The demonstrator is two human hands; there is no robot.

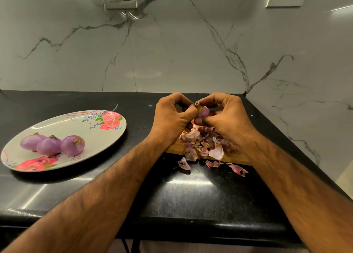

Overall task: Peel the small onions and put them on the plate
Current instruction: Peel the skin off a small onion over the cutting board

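A small purple onion (202, 110) with a brown stem tip is held between both hands above a pile of peels. My left hand (172, 117) pinches it from the left; my right hand (227, 115) grips it from the right and below. To the left, a white oval plate (91, 136) with pink rose prints rests on the black counter. Three peeled purple onions (51, 144) lie side by side on its near left part.
A heap of onion peels (206, 145) covers a wooden cutting board (227, 158) under my hands; a few loose peels (237, 169) lie on the black counter (191, 193) in front of it. A marble wall stands behind, and the counter ends at the right.
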